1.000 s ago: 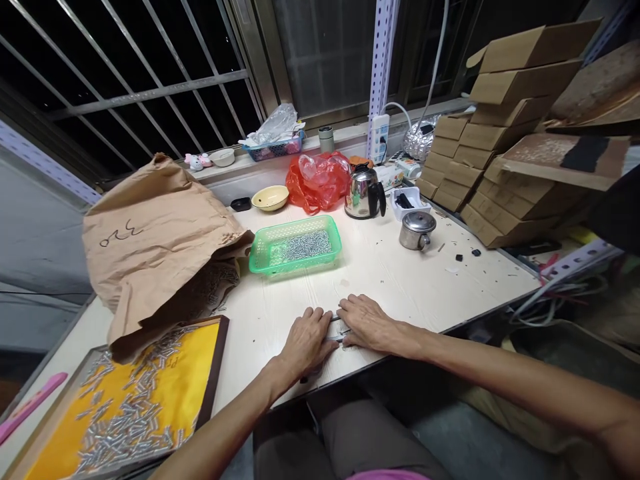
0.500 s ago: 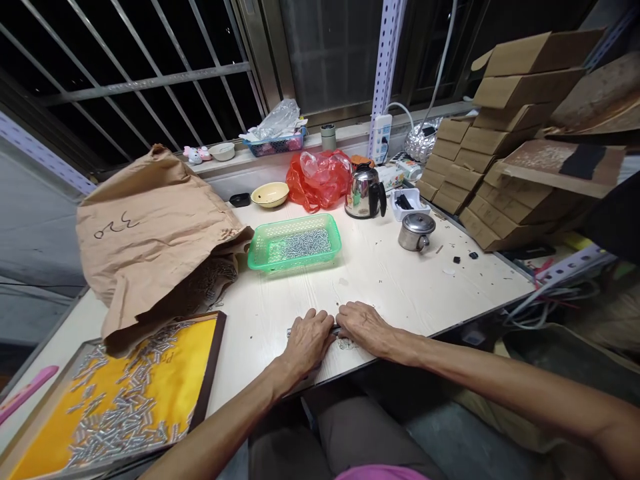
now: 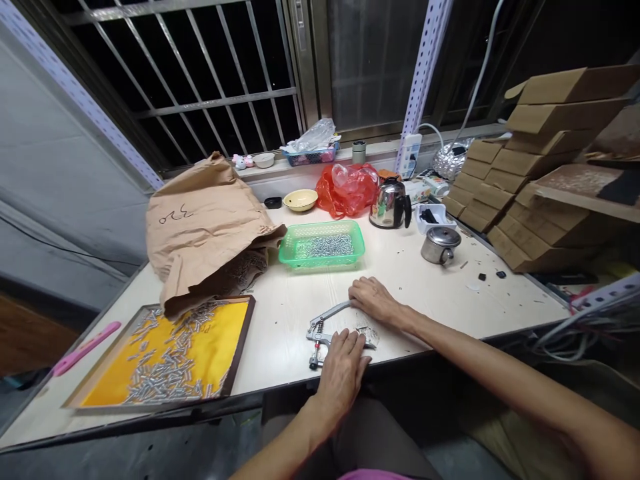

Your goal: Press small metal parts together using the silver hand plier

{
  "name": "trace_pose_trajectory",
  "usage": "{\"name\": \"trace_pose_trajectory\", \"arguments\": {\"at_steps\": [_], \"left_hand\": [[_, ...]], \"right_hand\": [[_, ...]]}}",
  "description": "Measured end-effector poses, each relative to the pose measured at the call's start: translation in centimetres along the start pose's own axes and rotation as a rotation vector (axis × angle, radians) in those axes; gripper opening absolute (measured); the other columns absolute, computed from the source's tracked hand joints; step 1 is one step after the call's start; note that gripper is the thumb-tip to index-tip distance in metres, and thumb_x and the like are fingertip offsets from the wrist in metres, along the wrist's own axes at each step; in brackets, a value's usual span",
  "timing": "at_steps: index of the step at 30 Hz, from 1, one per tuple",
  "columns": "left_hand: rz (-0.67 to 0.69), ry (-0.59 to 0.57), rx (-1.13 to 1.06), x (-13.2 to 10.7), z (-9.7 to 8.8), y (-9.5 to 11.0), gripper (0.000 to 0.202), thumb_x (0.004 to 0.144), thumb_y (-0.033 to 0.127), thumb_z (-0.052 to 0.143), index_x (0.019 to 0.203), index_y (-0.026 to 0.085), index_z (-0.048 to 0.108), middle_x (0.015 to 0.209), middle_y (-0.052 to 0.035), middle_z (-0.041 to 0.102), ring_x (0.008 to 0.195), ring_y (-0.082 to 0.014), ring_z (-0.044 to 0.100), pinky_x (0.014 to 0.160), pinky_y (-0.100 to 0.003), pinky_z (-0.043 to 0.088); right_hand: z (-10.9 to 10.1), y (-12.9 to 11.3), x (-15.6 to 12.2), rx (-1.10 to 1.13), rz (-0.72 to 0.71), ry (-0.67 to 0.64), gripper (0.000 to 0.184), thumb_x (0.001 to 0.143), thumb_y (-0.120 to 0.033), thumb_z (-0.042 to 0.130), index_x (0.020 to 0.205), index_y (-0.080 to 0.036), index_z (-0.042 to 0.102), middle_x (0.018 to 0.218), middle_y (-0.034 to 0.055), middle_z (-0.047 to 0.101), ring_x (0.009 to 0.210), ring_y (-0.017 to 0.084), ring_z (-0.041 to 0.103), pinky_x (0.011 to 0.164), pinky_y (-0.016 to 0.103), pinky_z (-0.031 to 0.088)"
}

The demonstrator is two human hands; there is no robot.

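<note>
A metal plier-like hand tool (image 3: 324, 319) lies on the white table (image 3: 430, 293) near its front edge, its handles spread apart. My right hand (image 3: 373, 300) rests with curled fingers on the end of the upper handle. My left hand (image 3: 344, 363) lies flat, fingers stretched, over the lower handle and a small heap of metal pieces (image 3: 369, 333). A green basket (image 3: 321, 247) of small silver pins stands just beyond the hands. At the left front, a yellow-lined tray (image 3: 220, 333) holds several more pins.
A brown paper bag (image 3: 205, 223) slumps onto the tray's far end. Behind stand a yellow bowl (image 3: 300, 199), a red plastic bag (image 3: 347, 188), a steel kettle (image 3: 390, 203) and a lidded metal cup (image 3: 440, 245). Cardboard boxes (image 3: 525, 173) are stacked at the right. A pink strip (image 3: 85, 347) lies far left.
My hands, side by side over the tool before, have parted: the left drew back toward the table edge, and the tool's handles now show spread open. The camera view has swung left.
</note>
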State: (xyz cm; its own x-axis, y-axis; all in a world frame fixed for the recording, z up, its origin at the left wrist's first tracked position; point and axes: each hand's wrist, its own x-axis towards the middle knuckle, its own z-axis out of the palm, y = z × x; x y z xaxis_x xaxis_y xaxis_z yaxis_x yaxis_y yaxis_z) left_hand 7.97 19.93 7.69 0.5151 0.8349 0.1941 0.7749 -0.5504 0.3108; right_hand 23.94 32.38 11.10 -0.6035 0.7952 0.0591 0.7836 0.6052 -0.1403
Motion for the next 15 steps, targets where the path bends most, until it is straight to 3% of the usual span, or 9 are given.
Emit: {"name": "trace_pose_trajectory", "arguments": {"at_steps": [4, 8, 11, 13, 15], "left_hand": [[0.007, 0.022, -0.027, 0.1, 0.0, 0.2, 0.038, 0.090, 0.016, 0.054, 0.127, 0.012, 0.046, 0.129, -0.0122, 0.047, 0.125, -0.0308, 0.036, 0.106, -0.052, 0.034], [-0.027, 0.080, -0.087, -1.3, 0.6, 0.9, 0.036, 0.089, 0.017, 0.055, 0.125, 0.014, 0.049, 0.123, -0.0126, 0.051, 0.118, -0.0302, 0.044, 0.100, -0.049, 0.041], [0.108, 0.157, -0.133, -3.5, 1.0, 1.4, 0.024, 0.090, 0.026, 0.054, 0.112, 0.017, 0.056, 0.107, -0.0099, 0.058, 0.101, -0.0249, 0.055, 0.089, -0.038, 0.049], [0.260, 0.287, -0.126, -5.2, 0.1, 0.7, 0.019, 0.093, 0.029, 0.048, 0.100, 0.016, 0.060, 0.092, -0.0080, 0.060, 0.086, -0.0199, 0.058, 0.077, -0.029, 0.051], [0.248, 0.402, -0.079, -6.8, -2.4, -1.1, 0.022, 0.095, 0.025, 0.040, 0.089, 0.016, 0.060, 0.078, -0.0056, 0.058, 0.073, -0.0160, 0.056, 0.066, -0.025, 0.048]], "right_hand": [[-1.1, -1.3, 1.7, -0.062, -0.022, 0.013, 0.004, 0.088, -0.014, 0.066, 0.089, -0.015, 0.062, 0.091, 0.0070, 0.056, 0.091, 0.024, 0.045, 0.078, 0.034, 0.030], [-1.2, -6.4, 1.4, 0.021, -0.394, -0.027, 0.004, 0.089, -0.020, 0.064, 0.090, -0.024, 0.065, 0.095, 0.0051, 0.055, 0.092, 0.024, 0.043, 0.074, 0.034, 0.032], [-0.1, -9.9, 0.6, -0.012, -0.599, -0.046, 0.015, 0.089, -0.017, 0.063, 0.075, -0.020, 0.062, 0.086, 0.0055, 0.052, 0.089, 0.024, 0.043, 0.072, 0.035, 0.033], [1.0, -10.9, 0.3, -0.033, -0.658, -0.021, 0.014, 0.084, -0.012, 0.064, 0.072, -0.016, 0.059, 0.085, 0.0059, 0.050, 0.090, 0.024, 0.043, 0.077, 0.037, 0.034], [2.1, -11.1, 0.2, 0.010, -0.683, 0.012, 0.011, 0.081, -0.008, 0.063, 0.074, -0.014, 0.057, 0.085, 0.0057, 0.050, 0.089, 0.024, 0.043, 0.079, 0.037, 0.035]]}}
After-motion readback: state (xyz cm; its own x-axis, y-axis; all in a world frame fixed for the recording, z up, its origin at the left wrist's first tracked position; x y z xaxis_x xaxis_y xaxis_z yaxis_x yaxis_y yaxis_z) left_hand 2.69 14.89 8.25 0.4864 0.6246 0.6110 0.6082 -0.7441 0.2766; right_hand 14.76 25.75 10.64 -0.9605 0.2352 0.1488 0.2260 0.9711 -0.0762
